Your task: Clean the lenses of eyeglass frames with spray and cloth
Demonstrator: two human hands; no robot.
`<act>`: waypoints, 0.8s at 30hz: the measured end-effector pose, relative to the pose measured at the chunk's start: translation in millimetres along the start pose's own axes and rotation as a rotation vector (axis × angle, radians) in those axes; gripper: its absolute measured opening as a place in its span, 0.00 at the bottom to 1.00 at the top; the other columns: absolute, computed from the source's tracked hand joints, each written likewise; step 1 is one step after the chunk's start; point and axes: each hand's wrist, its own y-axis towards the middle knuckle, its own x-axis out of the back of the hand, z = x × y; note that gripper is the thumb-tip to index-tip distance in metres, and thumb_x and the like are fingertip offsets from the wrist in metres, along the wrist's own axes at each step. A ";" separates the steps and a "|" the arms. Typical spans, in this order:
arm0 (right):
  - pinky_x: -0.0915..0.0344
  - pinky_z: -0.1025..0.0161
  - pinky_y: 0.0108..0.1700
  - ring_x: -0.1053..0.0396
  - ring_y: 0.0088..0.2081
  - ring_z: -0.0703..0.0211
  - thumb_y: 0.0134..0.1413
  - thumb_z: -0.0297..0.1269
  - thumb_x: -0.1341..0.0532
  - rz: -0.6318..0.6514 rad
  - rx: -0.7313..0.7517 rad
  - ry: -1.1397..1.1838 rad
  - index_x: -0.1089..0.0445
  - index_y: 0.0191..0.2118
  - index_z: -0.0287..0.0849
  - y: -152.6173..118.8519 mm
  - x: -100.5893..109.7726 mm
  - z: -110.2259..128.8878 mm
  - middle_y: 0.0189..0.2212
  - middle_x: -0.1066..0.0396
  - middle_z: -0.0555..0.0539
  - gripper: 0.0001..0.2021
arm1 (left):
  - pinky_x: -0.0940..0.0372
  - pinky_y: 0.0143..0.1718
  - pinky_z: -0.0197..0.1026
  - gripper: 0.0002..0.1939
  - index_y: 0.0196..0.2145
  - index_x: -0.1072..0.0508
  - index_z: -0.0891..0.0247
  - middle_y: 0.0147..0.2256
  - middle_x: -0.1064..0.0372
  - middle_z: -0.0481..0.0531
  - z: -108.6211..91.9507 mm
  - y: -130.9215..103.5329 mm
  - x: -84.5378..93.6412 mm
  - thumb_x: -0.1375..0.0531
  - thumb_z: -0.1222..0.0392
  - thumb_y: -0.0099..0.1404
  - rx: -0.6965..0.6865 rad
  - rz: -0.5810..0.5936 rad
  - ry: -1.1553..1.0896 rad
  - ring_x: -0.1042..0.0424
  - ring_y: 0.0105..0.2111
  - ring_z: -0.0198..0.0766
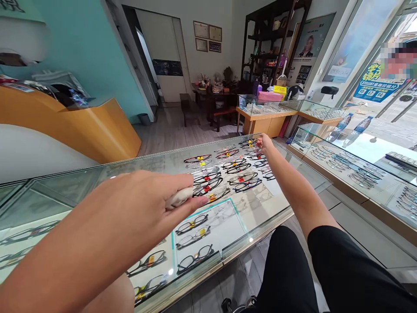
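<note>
My left hand (153, 195) is large in the foreground, closed around a crumpled white cloth (180, 198) that shows between thumb and index finger. It hovers over the glass display case (276, 204). My right hand (264, 144) reaches to the far end of the case, beside the last rows of eyeglasses (259, 156). Its fingers are curled together; what they hold is too small to make out. Several rows of eyeglasses (241, 167) with red and yellow tags lie between the hands. More eyeglasses (192, 224) rest on a teal-edged white sheet (228, 221) nearer to me.
A second glass case (352, 161) with eyeglasses runs along the right, with bottles (361, 124) near it. Farther back stand another counter (270, 115), a bench (185, 106) and a dark shelf (267, 39). A wooden desk (107, 126) is at left. A person (399, 63) is outside the window.
</note>
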 end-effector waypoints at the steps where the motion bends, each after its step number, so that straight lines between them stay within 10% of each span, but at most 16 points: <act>1: 0.37 0.67 0.30 0.38 0.23 0.64 0.75 0.41 0.43 -0.006 -0.001 -0.001 0.36 0.36 0.45 2.1 -1.4 -2.3 0.16 0.44 0.59 0.12 | 0.57 0.23 0.45 0.27 0.21 0.34 0.54 0.18 0.35 0.51 0.0 -1.5 -0.1 0.38 0.34 0.68 -0.022 -0.018 -0.028 0.41 0.17 0.41; 15: 0.45 0.67 0.22 0.41 0.18 0.66 0.75 0.38 0.41 -0.025 0.050 0.089 0.34 0.33 0.44 9.3 -14.5 -1.4 0.17 0.43 0.58 0.14 | 0.59 0.22 0.44 0.26 0.21 0.36 0.56 0.18 0.36 0.48 -6.3 -15.9 -3.6 0.37 0.41 0.72 -0.123 0.005 0.027 0.42 0.18 0.39; 24: 0.38 0.67 0.26 0.37 0.20 0.66 0.73 0.37 0.42 0.140 0.249 0.240 0.32 0.34 0.45 -55.8 -13.8 27.2 0.17 0.41 0.58 0.11 | 0.59 0.21 0.44 0.28 0.21 0.40 0.56 0.16 0.41 0.46 -15.9 -18.7 -16.6 0.38 0.42 0.74 -0.291 -0.116 -0.016 0.46 0.15 0.38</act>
